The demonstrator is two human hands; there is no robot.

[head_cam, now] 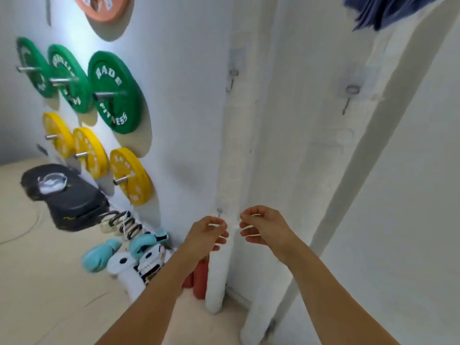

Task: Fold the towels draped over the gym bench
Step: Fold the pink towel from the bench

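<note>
My left hand (209, 232) and my right hand (261, 227) are raised side by side in front of a white wall corner. Each pinches the top edge of a white towel (215, 277), with a short span of cloth between them. The towel hangs down below my left hand as a narrow strip and is hard to tell from the white wall behind it. A blue towel (383, 11) shows at the top right corner, cut off by the frame's edge. No bench is clearly in view.
Green weight plates (114, 93) and yellow weight plates (129, 175) hang on wall pegs at left. A black padded piece of equipment (67, 195), light blue boxing gloves (99, 255), metal springs (124, 224) and red bottles (199, 277) lie on the floor. Wall hooks (351, 93) stick out ahead.
</note>
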